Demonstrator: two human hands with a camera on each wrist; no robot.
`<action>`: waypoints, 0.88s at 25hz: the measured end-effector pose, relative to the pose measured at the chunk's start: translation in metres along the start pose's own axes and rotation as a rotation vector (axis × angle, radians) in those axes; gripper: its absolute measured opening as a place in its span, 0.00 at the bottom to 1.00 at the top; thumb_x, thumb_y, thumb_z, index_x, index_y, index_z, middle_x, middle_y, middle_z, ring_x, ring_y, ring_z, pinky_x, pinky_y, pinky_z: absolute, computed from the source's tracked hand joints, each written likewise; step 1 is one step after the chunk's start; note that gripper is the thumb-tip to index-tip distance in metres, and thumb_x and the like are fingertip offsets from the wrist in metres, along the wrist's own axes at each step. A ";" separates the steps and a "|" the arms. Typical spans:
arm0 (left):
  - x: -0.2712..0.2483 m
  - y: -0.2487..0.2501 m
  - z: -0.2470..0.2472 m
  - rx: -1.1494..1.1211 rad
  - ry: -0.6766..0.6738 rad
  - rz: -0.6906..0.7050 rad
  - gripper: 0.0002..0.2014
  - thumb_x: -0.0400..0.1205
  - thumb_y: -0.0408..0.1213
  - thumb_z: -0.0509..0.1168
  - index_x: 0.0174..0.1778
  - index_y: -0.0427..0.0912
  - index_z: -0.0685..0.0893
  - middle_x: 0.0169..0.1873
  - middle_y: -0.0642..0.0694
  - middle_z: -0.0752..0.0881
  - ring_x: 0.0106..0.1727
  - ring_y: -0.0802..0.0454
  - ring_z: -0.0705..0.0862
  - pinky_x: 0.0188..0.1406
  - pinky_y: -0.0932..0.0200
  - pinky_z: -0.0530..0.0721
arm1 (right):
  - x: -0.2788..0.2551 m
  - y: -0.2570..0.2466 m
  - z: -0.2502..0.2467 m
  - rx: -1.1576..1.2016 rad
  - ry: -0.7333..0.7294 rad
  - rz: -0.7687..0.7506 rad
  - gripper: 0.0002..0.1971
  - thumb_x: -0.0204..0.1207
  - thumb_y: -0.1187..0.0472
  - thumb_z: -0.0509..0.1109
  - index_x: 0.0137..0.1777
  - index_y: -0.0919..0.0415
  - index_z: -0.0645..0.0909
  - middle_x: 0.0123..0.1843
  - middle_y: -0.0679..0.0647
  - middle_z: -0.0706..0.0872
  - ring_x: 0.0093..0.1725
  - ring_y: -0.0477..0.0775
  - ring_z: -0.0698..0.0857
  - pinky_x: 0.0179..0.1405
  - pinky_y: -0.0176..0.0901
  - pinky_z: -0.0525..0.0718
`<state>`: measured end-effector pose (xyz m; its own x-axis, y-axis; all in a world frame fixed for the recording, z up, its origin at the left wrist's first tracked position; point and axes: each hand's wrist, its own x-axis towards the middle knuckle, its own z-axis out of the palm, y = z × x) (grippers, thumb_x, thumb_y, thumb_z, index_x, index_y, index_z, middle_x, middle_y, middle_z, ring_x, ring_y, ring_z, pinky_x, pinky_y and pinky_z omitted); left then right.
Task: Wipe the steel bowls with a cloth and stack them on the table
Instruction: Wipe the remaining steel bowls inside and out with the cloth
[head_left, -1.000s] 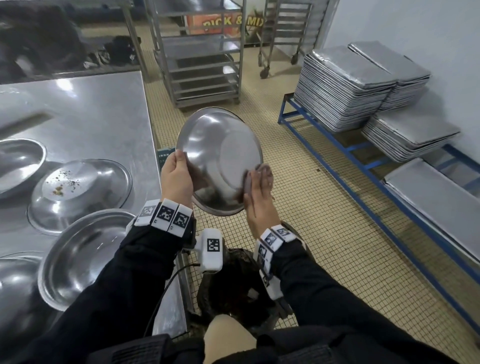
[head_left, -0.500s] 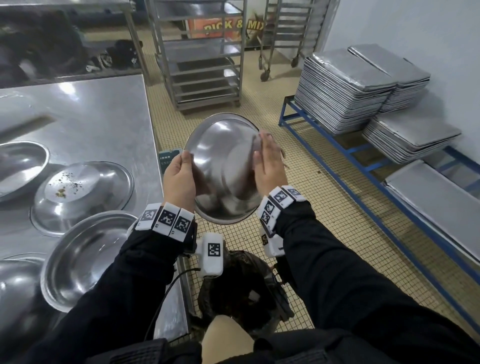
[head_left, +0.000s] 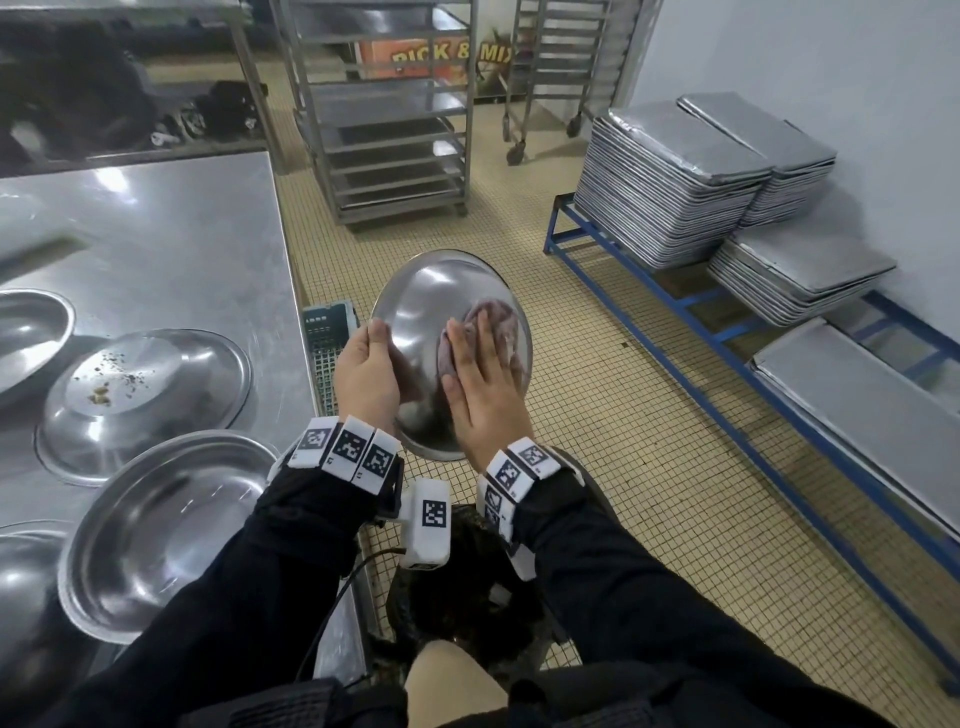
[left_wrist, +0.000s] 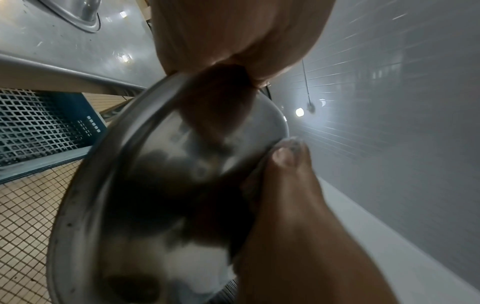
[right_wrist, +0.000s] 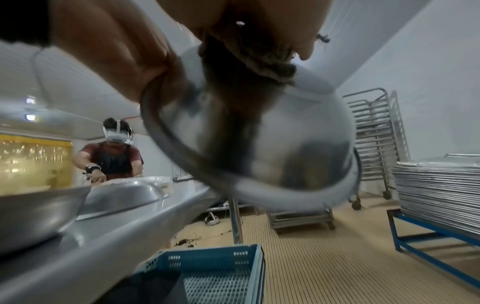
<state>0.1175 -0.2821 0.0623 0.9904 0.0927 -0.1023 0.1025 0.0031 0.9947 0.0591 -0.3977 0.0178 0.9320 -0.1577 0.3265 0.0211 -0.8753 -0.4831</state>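
A steel bowl (head_left: 431, 306) is held over the tiled floor, right of the table, with its rounded underside turned up toward me. My left hand (head_left: 366, 364) grips its left rim, thumb on the outer face. My right hand (head_left: 483, 384) lies flat on the bowl's right half, fingers straight, pressing a purple-grey cloth (head_left: 498, 325) against the metal. The right wrist view shows the cloth (right_wrist: 272, 67) bunched under the fingers on the bowl (right_wrist: 285, 144). The left wrist view is filled by the bowl (left_wrist: 155, 185).
The steel table (head_left: 171, 234) on the left carries several bowls: an upturned one with crumbs (head_left: 145, 400) and an upright one (head_left: 161, 525) at its near edge. A blue crate (head_left: 330, 332) and a black bin (head_left: 467, 587) stand below. Tray stacks (head_left: 670, 182) sit right. Another person (right_wrist: 114, 156) works beyond.
My right hand has slid with the cloth from the bowl's right rim onto its face and now lies flat. The bowl sits a little lower. My left hand keeps its grip.
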 end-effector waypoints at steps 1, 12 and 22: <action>-0.001 0.000 0.000 0.001 -0.013 0.008 0.14 0.88 0.47 0.56 0.43 0.49 0.84 0.39 0.52 0.84 0.42 0.56 0.81 0.44 0.61 0.79 | 0.008 -0.001 -0.006 0.002 0.031 0.001 0.27 0.83 0.43 0.41 0.79 0.36 0.35 0.83 0.44 0.35 0.83 0.53 0.36 0.80 0.51 0.37; 0.007 -0.013 -0.009 0.096 -0.084 0.080 0.15 0.86 0.51 0.60 0.40 0.50 0.86 0.34 0.50 0.84 0.38 0.53 0.80 0.44 0.55 0.81 | -0.026 0.058 -0.020 0.370 0.239 0.476 0.15 0.86 0.59 0.55 0.67 0.59 0.76 0.53 0.48 0.84 0.58 0.54 0.84 0.49 0.30 0.75; 0.001 -0.011 -0.006 0.404 -0.206 0.361 0.20 0.85 0.52 0.61 0.32 0.42 0.81 0.26 0.41 0.82 0.28 0.46 0.78 0.30 0.47 0.78 | 0.005 0.001 -0.017 0.043 0.193 -0.029 0.22 0.83 0.51 0.52 0.75 0.53 0.71 0.77 0.52 0.71 0.78 0.57 0.65 0.78 0.49 0.59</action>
<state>0.1168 -0.2760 0.0512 0.9627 -0.1784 0.2036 -0.2580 -0.3772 0.8895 0.0580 -0.4071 0.0327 0.8439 -0.2208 0.4889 0.0667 -0.8611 -0.5041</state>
